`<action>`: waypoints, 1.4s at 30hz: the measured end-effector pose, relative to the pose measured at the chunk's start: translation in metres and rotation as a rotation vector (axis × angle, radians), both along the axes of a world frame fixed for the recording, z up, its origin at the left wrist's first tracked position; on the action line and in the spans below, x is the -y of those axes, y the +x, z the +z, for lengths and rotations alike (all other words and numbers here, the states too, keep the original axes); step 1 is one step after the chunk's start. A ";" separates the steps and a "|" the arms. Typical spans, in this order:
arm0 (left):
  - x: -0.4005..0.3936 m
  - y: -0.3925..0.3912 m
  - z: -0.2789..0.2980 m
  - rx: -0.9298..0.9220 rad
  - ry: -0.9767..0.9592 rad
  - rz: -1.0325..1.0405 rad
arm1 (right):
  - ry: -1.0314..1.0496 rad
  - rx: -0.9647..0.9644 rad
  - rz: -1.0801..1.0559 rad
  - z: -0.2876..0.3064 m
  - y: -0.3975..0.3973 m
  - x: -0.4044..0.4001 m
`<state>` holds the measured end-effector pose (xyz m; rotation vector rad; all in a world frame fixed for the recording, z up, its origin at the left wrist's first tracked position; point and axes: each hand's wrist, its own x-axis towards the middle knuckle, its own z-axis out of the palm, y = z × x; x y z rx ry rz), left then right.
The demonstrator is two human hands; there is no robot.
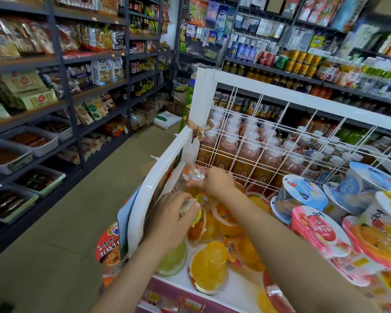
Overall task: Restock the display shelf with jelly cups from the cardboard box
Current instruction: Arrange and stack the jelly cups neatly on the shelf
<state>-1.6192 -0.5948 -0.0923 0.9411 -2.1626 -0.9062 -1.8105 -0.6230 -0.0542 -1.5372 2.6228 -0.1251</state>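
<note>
White display shelf (145, 190), wire-grid back panel (280, 141) at 12 o'clock. On its tray: orange jelly cups (209, 269) piled centre to 7 o'clock, one green jelly cup (172, 260) at 8 o'clock. Larger lidded dessert tubs (314, 229) — blue, pink, orange — stacked tilted at 3 o'clock.

The jelly cups (209, 271) are clear glossy plastic with shiny film lids. The display shelf (165, 159) frame is smooth white-painted, its grid (269, 136) thin white wire. The floor (61, 222) looks matt.
</note>
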 end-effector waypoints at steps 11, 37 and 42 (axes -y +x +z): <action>0.000 0.001 -0.001 -0.002 0.025 -0.005 | 0.091 0.175 0.083 0.010 -0.022 -0.041; -0.003 0.000 0.007 0.023 0.051 0.000 | -0.703 0.790 -0.318 0.060 -0.005 -0.076; -0.006 -0.001 0.013 -0.015 0.025 -0.037 | -0.794 0.992 -0.211 0.067 0.010 -0.093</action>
